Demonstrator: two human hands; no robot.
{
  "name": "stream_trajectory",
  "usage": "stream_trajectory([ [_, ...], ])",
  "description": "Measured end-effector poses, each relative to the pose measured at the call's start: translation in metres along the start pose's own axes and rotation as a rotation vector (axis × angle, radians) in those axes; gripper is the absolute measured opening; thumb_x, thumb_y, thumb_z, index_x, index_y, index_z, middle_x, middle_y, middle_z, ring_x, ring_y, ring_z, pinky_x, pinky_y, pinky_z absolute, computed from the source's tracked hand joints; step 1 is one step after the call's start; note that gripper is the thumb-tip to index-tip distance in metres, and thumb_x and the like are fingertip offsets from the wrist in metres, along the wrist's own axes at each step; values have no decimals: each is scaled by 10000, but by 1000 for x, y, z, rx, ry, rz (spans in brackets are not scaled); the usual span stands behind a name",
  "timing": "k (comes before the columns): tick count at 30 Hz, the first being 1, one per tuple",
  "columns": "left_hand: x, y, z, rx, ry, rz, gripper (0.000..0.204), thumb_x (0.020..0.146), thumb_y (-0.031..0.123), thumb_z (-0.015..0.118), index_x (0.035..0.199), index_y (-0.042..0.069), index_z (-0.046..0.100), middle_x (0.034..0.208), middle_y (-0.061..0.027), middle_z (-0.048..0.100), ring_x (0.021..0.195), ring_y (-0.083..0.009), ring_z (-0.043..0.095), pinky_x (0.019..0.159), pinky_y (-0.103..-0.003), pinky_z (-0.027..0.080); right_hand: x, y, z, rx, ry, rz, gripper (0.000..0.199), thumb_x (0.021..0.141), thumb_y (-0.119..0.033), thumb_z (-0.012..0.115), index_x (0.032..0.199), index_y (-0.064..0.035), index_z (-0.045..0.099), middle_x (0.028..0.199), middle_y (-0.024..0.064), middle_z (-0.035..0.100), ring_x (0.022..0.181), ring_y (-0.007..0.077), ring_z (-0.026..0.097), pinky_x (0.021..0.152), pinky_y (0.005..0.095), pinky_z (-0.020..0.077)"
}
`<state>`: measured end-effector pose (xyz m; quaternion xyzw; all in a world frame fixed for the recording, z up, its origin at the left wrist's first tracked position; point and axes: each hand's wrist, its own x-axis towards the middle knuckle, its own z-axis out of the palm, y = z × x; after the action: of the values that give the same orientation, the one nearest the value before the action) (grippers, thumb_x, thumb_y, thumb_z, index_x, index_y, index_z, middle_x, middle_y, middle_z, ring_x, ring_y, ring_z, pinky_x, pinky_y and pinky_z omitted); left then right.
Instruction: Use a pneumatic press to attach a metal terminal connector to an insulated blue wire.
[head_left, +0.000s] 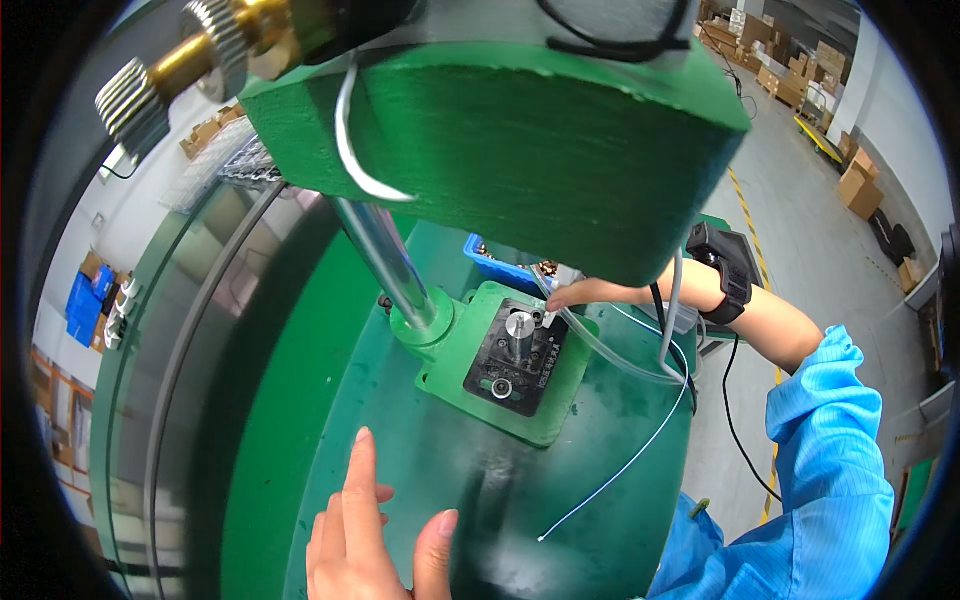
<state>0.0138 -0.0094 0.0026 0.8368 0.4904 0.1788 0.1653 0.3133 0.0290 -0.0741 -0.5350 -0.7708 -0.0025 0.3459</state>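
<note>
Fingertips of our right hand (585, 292) pinch a small white part onto the black fixture (517, 356) mid-frame, seating it, while our left hand (370, 540) rests open, empty, on the green counter (440, 470).

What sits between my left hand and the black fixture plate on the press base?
In the head view, only bare green table surface and the near edge of the green base block lie between the left hand and the black fixture plate.
</note>
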Motion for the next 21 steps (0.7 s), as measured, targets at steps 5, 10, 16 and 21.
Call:
stream_trajectory([
  [5,0,-2,0,-20,-5,-17,445,809,161,578,1213,24,451,898,-192,561,783,-305,540,695,-359,432,10,-18,-13,58,-176,173,393,624,-309,749,839,-33,568,666,105,559,582,214,537,532,302,411],
  [10,1,0,0,-2,-20,-20,442,809,166,578,1208,23,454,892,-193,567,795,-312,548,692,-365,434,23,-18,-13,-231,-270,102,441,614,-329,759,824,-2,549,672,110,563,594,233,563,537,312,431],
  [16,0,-1,1,6,-2,-2,439,817,199,570,1202,19,459,894,-197,570,805,-323,551,690,-369,436,-5,-17,-4,-23,-131,62,408,617,-318,765,740,-21,513,647,96,524,552,211,528,481,301,395],
  [21,0,1,1,15,-1,4,439,820,210,566,1201,19,459,895,-199,570,804,-326,551,695,-371,435,-21,-13,3,85,-36,128,384,632,-312,756,702,-40,494,572,39,426,506,164,438,454,297,334],
])
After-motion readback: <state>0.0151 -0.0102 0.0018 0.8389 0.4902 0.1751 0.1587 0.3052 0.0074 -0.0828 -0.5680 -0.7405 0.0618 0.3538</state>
